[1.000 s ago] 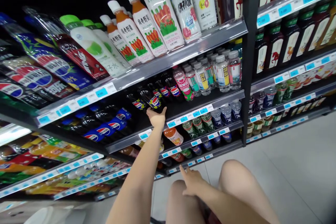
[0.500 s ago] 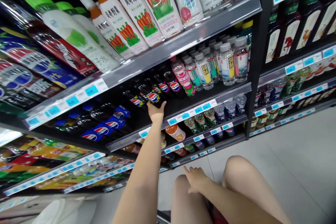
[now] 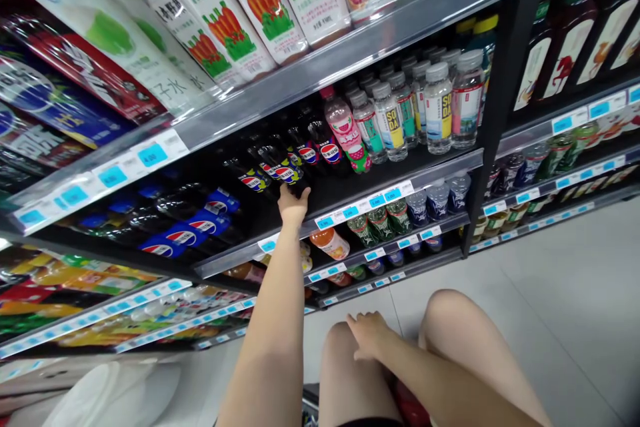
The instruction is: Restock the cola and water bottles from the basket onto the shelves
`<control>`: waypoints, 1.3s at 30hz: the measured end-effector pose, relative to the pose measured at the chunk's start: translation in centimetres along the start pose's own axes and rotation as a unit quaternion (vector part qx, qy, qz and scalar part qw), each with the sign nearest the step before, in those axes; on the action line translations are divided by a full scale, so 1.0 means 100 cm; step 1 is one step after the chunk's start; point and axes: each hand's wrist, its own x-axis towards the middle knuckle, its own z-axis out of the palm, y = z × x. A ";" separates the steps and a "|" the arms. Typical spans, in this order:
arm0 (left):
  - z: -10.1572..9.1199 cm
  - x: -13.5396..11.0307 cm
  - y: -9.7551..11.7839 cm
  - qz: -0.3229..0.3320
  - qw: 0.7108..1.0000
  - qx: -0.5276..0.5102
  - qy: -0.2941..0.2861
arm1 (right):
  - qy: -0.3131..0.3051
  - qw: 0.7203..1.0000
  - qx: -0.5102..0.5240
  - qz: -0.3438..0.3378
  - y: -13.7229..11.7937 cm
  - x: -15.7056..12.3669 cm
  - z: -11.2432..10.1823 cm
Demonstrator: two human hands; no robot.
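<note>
My left hand (image 3: 293, 205) reaches into the middle shelf. It grips the lower part of a dark cola bottle (image 3: 289, 173) with a Pepsi-style label and yellow-green marks; the thumb sticks out to the right and the other fingers are partly hidden. Beside it on the left is a similar cola bottle (image 3: 253, 181). To the right stand cola bottles with pink-edged labels (image 3: 330, 152) and a pink watermelon-patterned bottle (image 3: 349, 130). My right hand (image 3: 369, 335) hovers at my knee, holding nothing, its index finger extended and the others loosely bent.
Clear soda bottles (image 3: 390, 123) stand farther right on this shelf. Its front edge carries price tags (image 3: 363, 203). Overhead, another shelf edge (image 3: 300, 80) juts out under carrot-print juice bottles (image 3: 270, 7). Blue-labelled cola bottles (image 3: 183, 237) lie tilted at left. A white rounded container (image 3: 115, 393) is at lower left.
The view has shifted slightly, with the upper shelf looming closer. My left hand stays at the cola bottle, whose label now appears more tilted. My right hand remains near the knee.
</note>
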 end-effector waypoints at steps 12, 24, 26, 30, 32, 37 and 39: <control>0.000 -0.002 0.011 0.014 1.000 0.011 0.024 | 0.007 1.000 -0.008 -0.002 0.007 -0.005 -0.003; -0.004 -0.008 0.021 -0.014 1.000 0.004 0.013 | -0.007 1.000 -0.012 0.004 0.005 -0.010 -0.007; -0.004 -0.007 0.021 -0.017 1.000 0.010 0.013 | -0.009 1.000 -0.013 0.005 0.005 -0.011 -0.008; -0.005 -0.008 0.021 -0.024 0.999 0.023 0.012 | -0.008 1.000 -0.016 0.007 0.007 -0.012 -0.009; -0.005 -0.008 0.020 -0.021 1.000 0.020 0.011 | -0.007 1.000 -0.014 0.004 0.008 -0.013 -0.008; -0.005 -0.008 0.021 -0.019 1.000 0.014 0.006 | -0.004 1.000 -0.008 0.009 0.010 -0.013 -0.007; -0.006 -0.009 0.021 -0.024 0.999 0.025 0.011 | -0.005 1.000 -0.009 0.013 0.010 -0.014 -0.008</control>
